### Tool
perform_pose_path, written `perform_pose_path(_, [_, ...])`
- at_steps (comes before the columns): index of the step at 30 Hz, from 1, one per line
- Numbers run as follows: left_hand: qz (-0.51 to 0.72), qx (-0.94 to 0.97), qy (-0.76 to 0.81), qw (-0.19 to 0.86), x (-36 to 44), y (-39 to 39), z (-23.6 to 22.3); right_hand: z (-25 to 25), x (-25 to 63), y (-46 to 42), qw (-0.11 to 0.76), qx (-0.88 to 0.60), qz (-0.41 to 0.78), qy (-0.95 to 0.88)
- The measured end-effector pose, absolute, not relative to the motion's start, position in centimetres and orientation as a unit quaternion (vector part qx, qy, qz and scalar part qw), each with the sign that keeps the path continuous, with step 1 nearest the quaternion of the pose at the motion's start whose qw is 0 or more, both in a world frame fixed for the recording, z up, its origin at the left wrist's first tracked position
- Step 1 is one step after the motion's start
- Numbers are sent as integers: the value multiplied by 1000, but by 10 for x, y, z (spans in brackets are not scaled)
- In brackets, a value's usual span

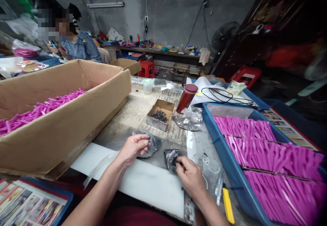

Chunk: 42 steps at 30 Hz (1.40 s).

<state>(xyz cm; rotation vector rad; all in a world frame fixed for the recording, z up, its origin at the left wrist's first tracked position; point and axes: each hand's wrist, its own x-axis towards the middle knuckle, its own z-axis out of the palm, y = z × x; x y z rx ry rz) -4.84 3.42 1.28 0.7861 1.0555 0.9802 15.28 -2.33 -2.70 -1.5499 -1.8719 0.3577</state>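
My left hand point(135, 147) is held above the work table with thumb and fingers pinched together. Whatever small thing they hold is too small to name. Behind it lies a clear plastic bag point(155, 144) with dark contents. My right hand point(189, 174) has its fingers curled at the mouth of a small plastic bag point(170, 158) of black bits; what the fingertips pinch is hidden. Beyond both hands stands an open shallow cardboard box point(158, 124) with many tiny black parts inside. A bag of small metallic parts point(188, 121) rests to its right.
A large carton point(102, 98) of pink strips stands left. On the right is a blue crate point(217, 151) with rows of pink pieces. A yellow-handled cutter point(228, 205), dark red flask point(187, 98) and lidded tub point(147, 87) share the table. Another person point(83, 47) sits at far left.
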Motion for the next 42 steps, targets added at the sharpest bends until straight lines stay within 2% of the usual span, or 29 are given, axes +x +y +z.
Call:
perform_pose_path(11, [403,383,447,700,-23,20,16,-18,154,-26,318,-622,219,-681])
perform_pose_path(30, [358,404,413,734,8,-2,1,-22,154,-27,452,-582,349,-579])
perform_pose_path(42, [352,344,394,776,14,-4,5,-21,153,-26,477,-597,329,-555])
